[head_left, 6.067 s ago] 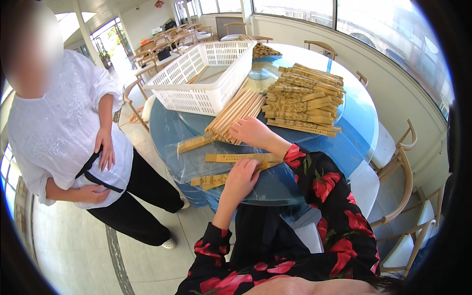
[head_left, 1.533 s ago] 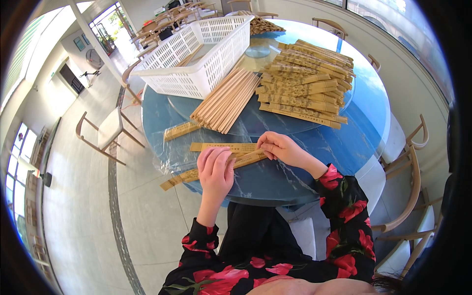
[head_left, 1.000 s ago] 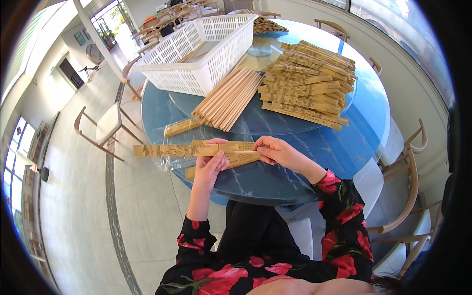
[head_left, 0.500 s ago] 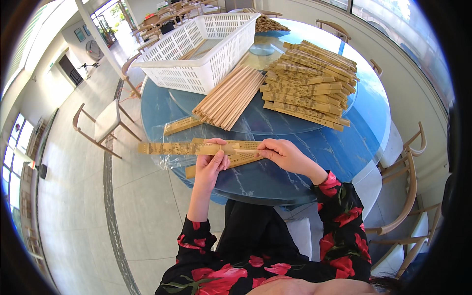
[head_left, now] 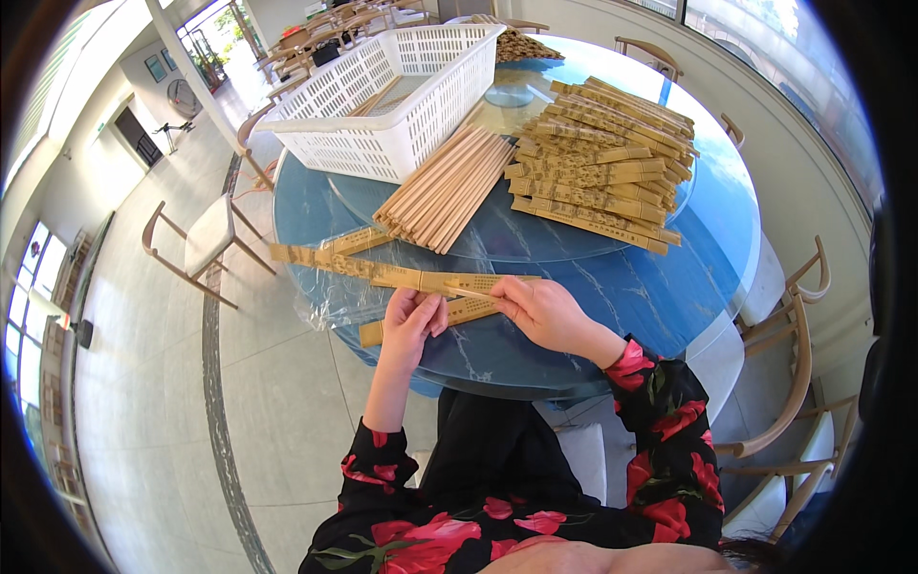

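Note:
My left hand [head_left: 411, 320] is closed, its thumb and fingers pinching a long brown printed paper sleeve [head_left: 335, 262]. The sleeve's far end points left and slightly up, over the table's edge. My right hand [head_left: 545, 311] pinches a pale wooden chopstick [head_left: 475, 294] or pair, slanting towards the sleeve near the left fingers; the exact count and how far it sits inside cannot be made out. Beneath both hands more printed sleeves [head_left: 371, 334] lie on the blue table. Another sleeve [head_left: 359, 240] rests beyond, beside crinkled clear plastic film [head_left: 320, 308].
On the glass turntable lie a bundle of bare chopsticks [head_left: 449, 187] and, to its right, a heap of printed sleeves [head_left: 602, 158]. Behind stands a white slotted plastic basket [head_left: 382, 148] with a few sticks inside. Wooden chairs [head_left: 208, 234] surround the round table [head_left: 612, 330].
The held sleeve has tilted, its left end swinging up and away from me. My right hand has shifted slightly left and down, and the pale sticks between the hands now slant.

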Motion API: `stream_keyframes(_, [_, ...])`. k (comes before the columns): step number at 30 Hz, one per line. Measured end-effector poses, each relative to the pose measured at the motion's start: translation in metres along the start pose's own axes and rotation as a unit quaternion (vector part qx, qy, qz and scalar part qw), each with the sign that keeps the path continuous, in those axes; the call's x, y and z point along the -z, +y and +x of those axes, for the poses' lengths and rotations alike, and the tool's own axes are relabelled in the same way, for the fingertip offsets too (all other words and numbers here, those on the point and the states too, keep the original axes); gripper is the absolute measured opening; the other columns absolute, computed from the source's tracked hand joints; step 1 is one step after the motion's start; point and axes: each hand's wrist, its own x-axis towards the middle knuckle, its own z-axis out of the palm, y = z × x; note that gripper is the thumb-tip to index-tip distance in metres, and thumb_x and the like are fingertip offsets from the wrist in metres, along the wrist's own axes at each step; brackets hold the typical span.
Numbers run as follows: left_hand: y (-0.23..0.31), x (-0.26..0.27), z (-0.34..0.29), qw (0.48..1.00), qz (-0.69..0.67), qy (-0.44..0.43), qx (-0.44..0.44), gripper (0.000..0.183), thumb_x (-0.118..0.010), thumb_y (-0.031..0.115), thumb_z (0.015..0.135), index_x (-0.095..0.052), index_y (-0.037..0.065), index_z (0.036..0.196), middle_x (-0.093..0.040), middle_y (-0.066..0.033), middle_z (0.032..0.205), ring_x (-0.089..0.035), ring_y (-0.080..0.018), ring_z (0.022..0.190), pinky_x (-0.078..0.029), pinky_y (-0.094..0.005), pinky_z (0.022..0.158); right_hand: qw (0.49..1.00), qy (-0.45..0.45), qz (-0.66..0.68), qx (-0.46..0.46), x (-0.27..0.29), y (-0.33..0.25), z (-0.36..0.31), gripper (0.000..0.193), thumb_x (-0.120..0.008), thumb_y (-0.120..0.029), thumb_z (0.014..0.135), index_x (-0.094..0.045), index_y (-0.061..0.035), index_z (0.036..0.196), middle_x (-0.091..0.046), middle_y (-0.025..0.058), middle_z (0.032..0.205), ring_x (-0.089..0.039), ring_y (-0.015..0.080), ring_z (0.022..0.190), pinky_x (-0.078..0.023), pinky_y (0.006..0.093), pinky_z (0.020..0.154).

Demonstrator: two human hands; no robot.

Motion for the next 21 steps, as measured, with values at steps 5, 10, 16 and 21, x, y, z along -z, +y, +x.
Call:
stream_keyframes(5, [0.000, -0.004, -0.004, 0.993, 0.103, -0.041, 0.050, 0.010, -0.056, 0.010, 0.102, -0.059, 0.002, 0.107, -0.059, -0.0022, 0.073, -0.049, -0.0073, 0.060, -0.038, -0.0220, 0.055, 1.000, 0.028, 0.014, 0.000, -0.004, -0.006, 0.001, 0.014, -0.059, -0.020, 0.101, -0.056, -0.0075, 0.106, -0.065, 0.0176, 0.077, -0.063, 0.0410, 0.073, -0.047, 0.0491, 0.061])
stream_keyframes(10, [0.001, -0.013, -0.006, 0.985, 0.133, -0.067, 0.087, 0.011, -0.058, 0.010, 0.100, -0.062, 0.000, 0.102, -0.059, -0.0006, 0.073, -0.050, -0.0063, 0.060, -0.038, -0.0207, 0.055, 0.998, 0.048, 0.040, -0.019, -0.011, -0.012, 0.002, 0.014, -0.060, -0.017, 0.100, -0.056, -0.0065, 0.109, -0.066, 0.0182, 0.082, -0.064, 0.0411, 0.076, -0.049, 0.0473, 0.064])
stream_keyframes(16, [0.001, -0.022, -0.007, 0.996, 0.073, -0.031, 0.041, 0.022, -0.060, 0.014, 0.102, -0.056, 0.001, 0.119, -0.055, 0.0000, 0.074, -0.048, -0.0063, 0.062, -0.039, -0.0225, 0.056, 0.994, 0.000, 0.084, -0.064, -0.008, -0.012, 0.000, 0.015, -0.060, -0.013, 0.100, -0.056, -0.0046, 0.111, -0.065, 0.0157, 0.082, -0.065, 0.0351, 0.075, -0.050, 0.0406, 0.067])
stream_keyframes(21, [0.008, -0.018, -0.005, 0.998, -0.064, 0.029, -0.007, 0.027, -0.059, 0.025, 0.105, -0.052, 0.006, 0.123, -0.042, 0.0046, 0.067, -0.037, -0.0056, 0.058, -0.033, -0.0240, 0.055, 0.965, -0.036, 0.239, -0.098, -0.005, -0.001, -0.001, 0.014, -0.059, -0.014, 0.101, -0.057, -0.0051, 0.111, -0.061, 0.0088, 0.075, -0.059, 0.0210, 0.064, -0.046, 0.0348, 0.062])
